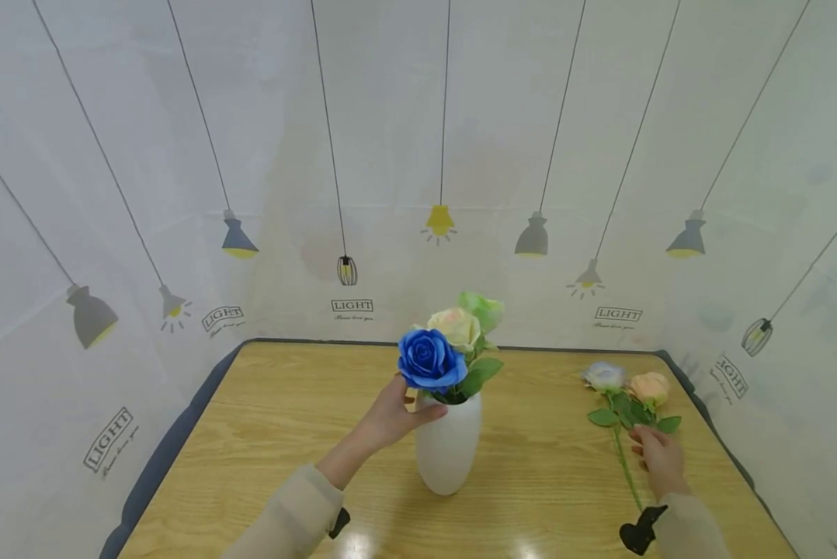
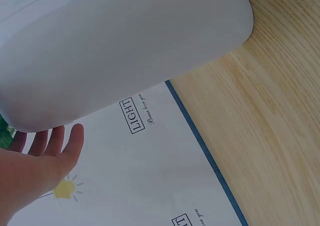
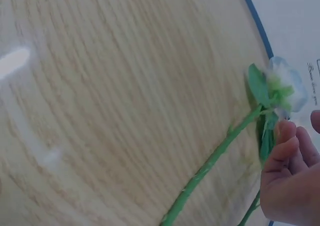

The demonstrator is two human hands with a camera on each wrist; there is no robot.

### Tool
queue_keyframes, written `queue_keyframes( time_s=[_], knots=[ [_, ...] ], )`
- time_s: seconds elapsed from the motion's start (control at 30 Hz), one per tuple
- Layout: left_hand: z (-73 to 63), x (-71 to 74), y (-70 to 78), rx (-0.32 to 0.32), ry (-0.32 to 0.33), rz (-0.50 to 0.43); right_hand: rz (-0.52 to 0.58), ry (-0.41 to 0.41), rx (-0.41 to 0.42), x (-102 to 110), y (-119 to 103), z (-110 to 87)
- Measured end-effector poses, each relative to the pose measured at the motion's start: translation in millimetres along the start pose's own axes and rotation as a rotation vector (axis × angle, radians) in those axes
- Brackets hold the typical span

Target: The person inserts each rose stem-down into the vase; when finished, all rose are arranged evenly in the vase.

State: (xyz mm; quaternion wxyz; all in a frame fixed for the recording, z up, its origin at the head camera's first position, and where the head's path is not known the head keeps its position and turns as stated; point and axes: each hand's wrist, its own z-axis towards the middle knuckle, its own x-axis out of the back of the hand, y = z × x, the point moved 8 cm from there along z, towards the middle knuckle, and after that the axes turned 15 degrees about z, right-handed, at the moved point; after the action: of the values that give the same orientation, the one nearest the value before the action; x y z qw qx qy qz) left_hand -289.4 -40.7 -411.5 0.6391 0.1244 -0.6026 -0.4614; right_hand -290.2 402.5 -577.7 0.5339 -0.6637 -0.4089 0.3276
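A white vase stands on the table, holding a blue rose, a cream rose and a pale green flower. My left hand grips the vase near its rim, thumb across the front, fingertips just under the blue rose. In the left wrist view, the fingers meet the vase's side. On the right lie a pale blue-white flower and a peach flower. My right hand is at their leaves and stems, fingers bent, with a gap between thumb and fingers in the right wrist view.
The wooden table has a dark blue edge. Around it hangs a white sheet printed with lamps and the word LIGHT. A green stem runs over the tabletop towards the table's near side.
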Motion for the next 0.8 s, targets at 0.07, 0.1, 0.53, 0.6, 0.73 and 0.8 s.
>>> queue_keyframes(
  time_s=[0.07, 0.1, 0.53, 0.6, 0.73, 0.8],
  knots=[
    [0.2, 0.3, 0.5, -0.003, -0.001, 0.001, 0.008, 0.007, -0.021, 0, 1, -7.2],
    [0.2, 0.6, 0.8, -0.001, -0.001, 0.001, 0.017, 0.009, -0.038, 1, 2, -9.3],
    [-0.3, 2.2, 1.8, -0.004, 0.006, -0.012, -0.02, 0.088, -0.101, 0, 20, -17.5],
    [-0.1, 2.1, 1.3, -0.002, 0.005, -0.01, -0.101, 0.107, -0.065, -1, 19, -17.3],
    [0.1, 1.6, 0.7, 0.003, -0.002, 0.004, -0.296, 0.122, 0.012, -5, 19, -15.3],
    [0.0, 1.1, 0.9, 0.0, -0.006, 0.008, -0.381, 0.126, 0.045, -7, 19, -15.2]
  ],
)
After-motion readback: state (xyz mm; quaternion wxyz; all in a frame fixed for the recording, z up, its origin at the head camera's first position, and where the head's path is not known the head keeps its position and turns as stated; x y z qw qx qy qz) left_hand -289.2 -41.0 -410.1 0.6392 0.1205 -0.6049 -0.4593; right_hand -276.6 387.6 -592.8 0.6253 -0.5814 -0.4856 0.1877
